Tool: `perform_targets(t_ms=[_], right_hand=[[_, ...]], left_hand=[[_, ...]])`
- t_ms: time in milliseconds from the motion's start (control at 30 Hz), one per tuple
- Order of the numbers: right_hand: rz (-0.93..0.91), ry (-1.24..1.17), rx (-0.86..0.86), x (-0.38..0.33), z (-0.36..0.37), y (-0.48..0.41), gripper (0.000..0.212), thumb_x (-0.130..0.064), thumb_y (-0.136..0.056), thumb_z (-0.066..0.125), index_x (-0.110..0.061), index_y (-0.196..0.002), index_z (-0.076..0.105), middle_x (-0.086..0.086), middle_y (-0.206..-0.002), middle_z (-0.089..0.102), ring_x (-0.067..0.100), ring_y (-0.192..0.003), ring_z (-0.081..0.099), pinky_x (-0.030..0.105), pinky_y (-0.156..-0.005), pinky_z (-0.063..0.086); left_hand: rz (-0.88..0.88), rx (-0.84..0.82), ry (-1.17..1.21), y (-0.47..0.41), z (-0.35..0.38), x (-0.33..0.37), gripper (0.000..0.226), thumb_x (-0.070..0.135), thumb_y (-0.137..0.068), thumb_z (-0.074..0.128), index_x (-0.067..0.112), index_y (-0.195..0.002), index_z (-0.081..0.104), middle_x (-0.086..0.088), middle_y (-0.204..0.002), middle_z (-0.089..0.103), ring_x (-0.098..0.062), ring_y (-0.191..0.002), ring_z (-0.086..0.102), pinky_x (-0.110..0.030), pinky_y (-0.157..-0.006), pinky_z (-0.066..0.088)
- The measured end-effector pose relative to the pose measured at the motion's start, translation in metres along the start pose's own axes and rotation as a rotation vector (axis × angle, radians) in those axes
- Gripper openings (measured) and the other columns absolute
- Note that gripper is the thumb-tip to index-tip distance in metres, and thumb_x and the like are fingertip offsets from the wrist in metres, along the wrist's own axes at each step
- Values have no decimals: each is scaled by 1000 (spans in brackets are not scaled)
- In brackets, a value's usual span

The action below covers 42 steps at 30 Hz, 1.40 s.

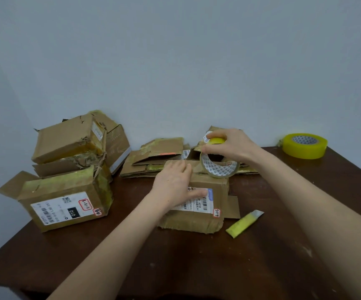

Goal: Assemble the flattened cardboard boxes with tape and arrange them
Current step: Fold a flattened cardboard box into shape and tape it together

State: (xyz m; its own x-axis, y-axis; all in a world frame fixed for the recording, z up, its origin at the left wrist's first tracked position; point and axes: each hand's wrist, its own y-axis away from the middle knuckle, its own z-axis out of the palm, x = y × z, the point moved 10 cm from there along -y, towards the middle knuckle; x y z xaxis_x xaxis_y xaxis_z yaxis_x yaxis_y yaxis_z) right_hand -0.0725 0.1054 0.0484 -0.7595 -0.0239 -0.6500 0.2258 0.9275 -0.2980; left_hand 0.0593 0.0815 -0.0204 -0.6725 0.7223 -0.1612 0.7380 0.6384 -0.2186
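Two hands [173, 182] [231, 144], two tape rolls [218, 169] [302, 151]

Box label [199, 203] partly under left hand [173, 185]; print illegible

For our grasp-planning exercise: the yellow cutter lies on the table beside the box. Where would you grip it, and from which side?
Probably the yellow handle of the cutter, mid-length, from above, pinching its long edges. It lies flat on the table, and the pale blade end points to the far right, away from that grip.
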Motion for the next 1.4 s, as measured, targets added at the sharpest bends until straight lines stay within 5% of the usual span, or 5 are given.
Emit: perform_targets(t_ms=[200, 367, 567, 867, 1400], right_hand=[[9, -118, -4, 15, 4, 4, 55, -50, -77, 72, -25, -124, 58, -5, -122, 60, 14, -111, 56, 29, -88, 44], [20, -216, 55, 27, 0, 9, 44, -50, -77, 73, -23, -111, 61, -3, -103, 65, 15, -96, 61, 29, -79, 47], [12, -207, 22, 15, 2, 14, 39, -52, -80, 68, -22, -105, 63, -7, -97, 63, 6, -86, 58, 21, -71, 45], [0, -228, 148, 11, 3, 17, 33, -55, -82, 65, -32, -105, 60, -8, -104, 61, 13, -98, 57, 29, -80, 44], [84, -345, 127, 42, -46, 36, 25, -31, -78, 77, -26, -102, 71, -9, -102, 68, 6, -95, 60, 15, -73, 44]], left_hand=[[113, -10, 191, -10, 5, 14, 83, 67, -85, 47, 23, -150, 23, 6, -156, 24, -14, -141, 26, -32, -108, 31], [129, -123, 194, -33, 7, 7, 124, 85, -57, 55, 22, -153, 7, 4, -159, 15, -17, -146, 15, -42, -118, 18], [184, -42, 382, -33, 1, 1, 103, 69, -57, 74, 27, -142, 34, 6, -135, 50, -13, -120, 47, -37, -100, 41], [198, 368, 125, 17, -9, 7, 69, 68, -85, 41, 17, -130, 53, 1, -132, 58, -16, -122, 53, -30, -98, 42], [91, 6, 137, 0, 11, -4, 67, 56, -93, 43, 30, -151, 20, 13, -158, 14, -5, -144, 15, -30, -116, 22]])
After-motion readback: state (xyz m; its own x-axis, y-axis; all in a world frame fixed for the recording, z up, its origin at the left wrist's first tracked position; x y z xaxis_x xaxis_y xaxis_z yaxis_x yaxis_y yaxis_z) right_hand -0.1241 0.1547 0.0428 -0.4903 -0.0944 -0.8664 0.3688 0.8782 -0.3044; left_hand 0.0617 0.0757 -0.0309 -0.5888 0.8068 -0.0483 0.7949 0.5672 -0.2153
